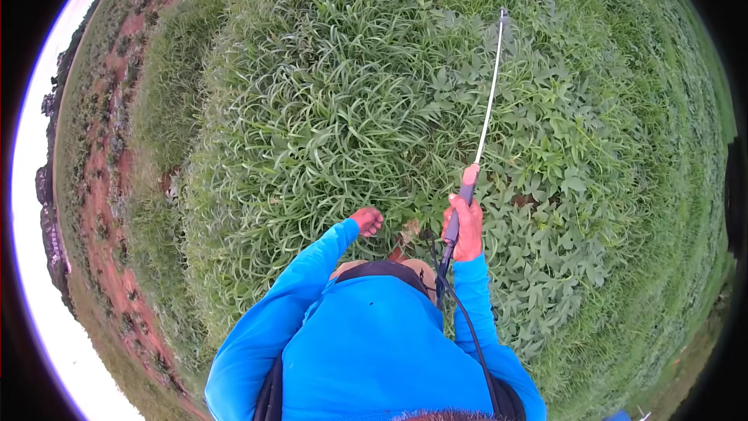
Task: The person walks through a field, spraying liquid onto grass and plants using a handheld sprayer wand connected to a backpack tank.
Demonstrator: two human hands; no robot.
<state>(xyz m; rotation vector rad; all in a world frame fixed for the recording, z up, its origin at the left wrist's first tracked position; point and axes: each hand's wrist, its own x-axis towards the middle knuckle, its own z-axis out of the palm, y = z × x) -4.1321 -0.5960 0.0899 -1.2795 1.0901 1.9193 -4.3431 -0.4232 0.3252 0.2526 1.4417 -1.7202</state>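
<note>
My right hand [465, 228] is wrapped round the dark grip of a spray wand [491, 97]. The wand's thin pale tube points forward and slightly right over the leafy plants, its nozzle at the far end. A black hose [472, 327] runs from the grip back past my right arm. In front of my waist, on the left, my left hand [367, 221] is loosely curled over the grass, with nothing visible in it. Both arms are in blue sleeves.
Long-bladed grass [335, 109] grows ahead and to the left. Broad-leaved plants [545, 242] stand among grass on the right. A strip of reddish soil [117, 281] lies far left, with dark trees along the horizon. Dark straps show at my sides.
</note>
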